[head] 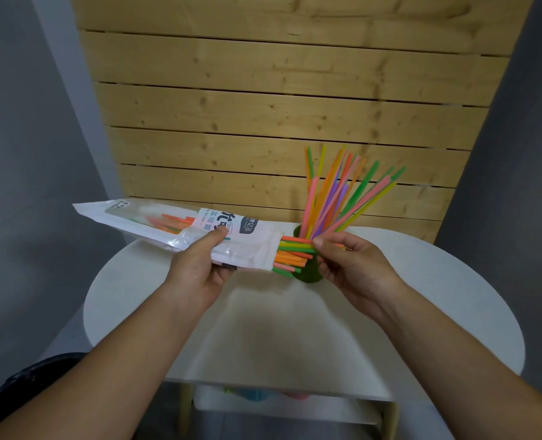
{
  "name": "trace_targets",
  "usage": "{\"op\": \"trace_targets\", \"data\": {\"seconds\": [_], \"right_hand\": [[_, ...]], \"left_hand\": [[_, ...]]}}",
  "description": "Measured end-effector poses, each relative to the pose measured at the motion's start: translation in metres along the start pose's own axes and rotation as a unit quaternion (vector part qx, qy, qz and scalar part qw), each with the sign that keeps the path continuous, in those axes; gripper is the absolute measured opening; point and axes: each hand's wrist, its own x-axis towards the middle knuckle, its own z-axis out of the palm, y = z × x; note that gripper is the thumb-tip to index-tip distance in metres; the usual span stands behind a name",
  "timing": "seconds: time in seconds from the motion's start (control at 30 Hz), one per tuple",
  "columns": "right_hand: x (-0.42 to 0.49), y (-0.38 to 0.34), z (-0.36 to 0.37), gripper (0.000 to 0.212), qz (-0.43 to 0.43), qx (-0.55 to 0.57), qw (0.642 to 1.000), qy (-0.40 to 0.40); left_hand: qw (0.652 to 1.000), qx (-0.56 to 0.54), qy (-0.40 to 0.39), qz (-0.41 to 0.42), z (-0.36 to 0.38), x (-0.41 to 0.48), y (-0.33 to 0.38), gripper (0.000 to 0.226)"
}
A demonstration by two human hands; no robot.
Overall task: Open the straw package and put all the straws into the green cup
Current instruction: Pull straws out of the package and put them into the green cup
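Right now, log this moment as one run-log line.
left hand: holds package | right hand: pinching straws at package mouth | green cup: partly filled | step: unloading

Your straw package [180, 230] lies level, open end right, with orange, yellow and green straws [295, 252] sticking out. Your green cup [310, 274] stands upright, holding a fan of straws [342, 192].

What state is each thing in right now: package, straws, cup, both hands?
Straw package: open at its right end, held level.
Packaged straws: sticking out of the opening.
Green cup: upright on the table, straws fanned inside.
Left hand: gripping the package.
Right hand: pinching the protruding straws.
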Motion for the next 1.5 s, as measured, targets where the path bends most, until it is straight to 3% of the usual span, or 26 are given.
{"op": "trace_targets", "data": {"seconds": [0.2, 0.37, 0.47, 0.67, 0.83, 0.97, 1.23, 1.5], "right_hand": [[0.002, -0.011, -0.012, 0.005, -0.065, -0.025, 0.997, 0.032], [0.004, -0.024, -0.019, 0.005, -0.018, 0.168, 0.985, 0.034], [0.006, -0.023, -0.019, 0.008, -0.021, 0.223, 0.973, 0.054], [0.007, -0.032, -0.033, 0.004, -0.127, 0.147, 0.972, 0.135], [0.006, -0.044, -0.049, 0.006, -0.147, 0.115, 0.966, 0.179], [0.004, -0.053, -0.061, 0.022, -0.149, 0.108, 0.959, 0.217], [-0.003, -0.065, -0.08, 0.01, -0.167, 0.084, 0.947, 0.262], [-0.007, -0.062, -0.084, 0.022, -0.25, 0.011, 0.928, 0.276]], "left_hand": [[1.0, -0.009, -0.007, -0.005, 0.002, -0.001, 0.001, 0.023], [0.999, -0.03, -0.004, -0.015, 0.002, -0.001, 0.002, 0.02], [0.999, -0.037, 0.003, -0.017, 0.002, 0.0, 0.001, 0.021], [0.999, -0.041, 0.018, -0.015, 0.002, 0.004, -0.001, 0.02], [0.998, -0.042, 0.036, -0.01, -0.002, 0.008, -0.001, 0.023], [0.998, -0.033, 0.044, -0.003, -0.004, 0.01, -0.002, 0.025], [0.998, -0.019, 0.063, 0.011, -0.006, 0.013, 0.001, 0.035], [0.999, -0.022, 0.049, 0.001, 0.0, 0.009, -0.007, 0.036]]}}
